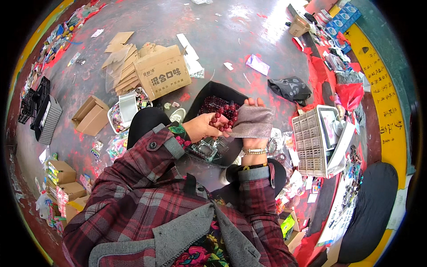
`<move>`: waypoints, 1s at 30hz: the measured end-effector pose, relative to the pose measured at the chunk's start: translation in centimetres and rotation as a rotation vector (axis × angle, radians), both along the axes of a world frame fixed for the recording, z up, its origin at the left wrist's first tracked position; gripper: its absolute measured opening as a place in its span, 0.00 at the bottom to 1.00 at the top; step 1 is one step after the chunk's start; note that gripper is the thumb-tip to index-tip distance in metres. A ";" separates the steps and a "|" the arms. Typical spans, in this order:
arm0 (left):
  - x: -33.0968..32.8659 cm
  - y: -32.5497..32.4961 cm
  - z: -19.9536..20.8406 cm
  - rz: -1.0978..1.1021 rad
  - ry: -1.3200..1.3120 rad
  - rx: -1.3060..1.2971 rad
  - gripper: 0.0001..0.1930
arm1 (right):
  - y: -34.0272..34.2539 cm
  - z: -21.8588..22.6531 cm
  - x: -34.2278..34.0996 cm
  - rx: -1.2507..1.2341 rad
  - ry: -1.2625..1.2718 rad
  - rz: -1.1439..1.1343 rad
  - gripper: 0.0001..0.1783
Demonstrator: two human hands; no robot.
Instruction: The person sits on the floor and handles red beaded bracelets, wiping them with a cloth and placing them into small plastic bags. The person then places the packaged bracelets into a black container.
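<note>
My left hand (201, 127) pinches a bracelet of round dark red beads (230, 110), its loop hanging at the fingertips. On my right hand (255, 144) lies a greyish-mauve cloth piece (255, 122), perhaps a small pouch; it covers the palm, and my fingertips show past its far edge. The beads touch or nearly touch the cloth's left side. Both hands are above a black open bin (206, 90) between my knees. Inside the bin are more dark red beads (210, 103) and clear plastic packaging (207, 149) nearer me.
Left of the bin stand a large printed carton (163, 73), a small open carton (90, 116) and a white basket (130, 110) of trinkets. At the right are a beige plastic crate (310, 141) and a dark grey bag (290, 90). Loose goods line both sides.
</note>
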State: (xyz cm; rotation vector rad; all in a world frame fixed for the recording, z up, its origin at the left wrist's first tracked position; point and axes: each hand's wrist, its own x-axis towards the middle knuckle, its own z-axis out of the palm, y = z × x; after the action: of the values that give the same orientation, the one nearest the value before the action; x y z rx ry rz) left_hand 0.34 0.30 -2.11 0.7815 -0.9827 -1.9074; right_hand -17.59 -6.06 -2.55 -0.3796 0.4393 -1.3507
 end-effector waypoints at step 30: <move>1.0 0.3 0.2 -0.284 -0.145 0.101 0.12 | 2.1 4.6 1.5 -1.243 1.512 0.131 0.20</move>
State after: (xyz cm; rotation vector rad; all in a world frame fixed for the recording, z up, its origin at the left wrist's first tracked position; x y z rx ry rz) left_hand 1.39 0.58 -1.95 0.8873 -1.1435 -2.1810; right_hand -16.08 -3.97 2.06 -2.4590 0.6962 -0.8166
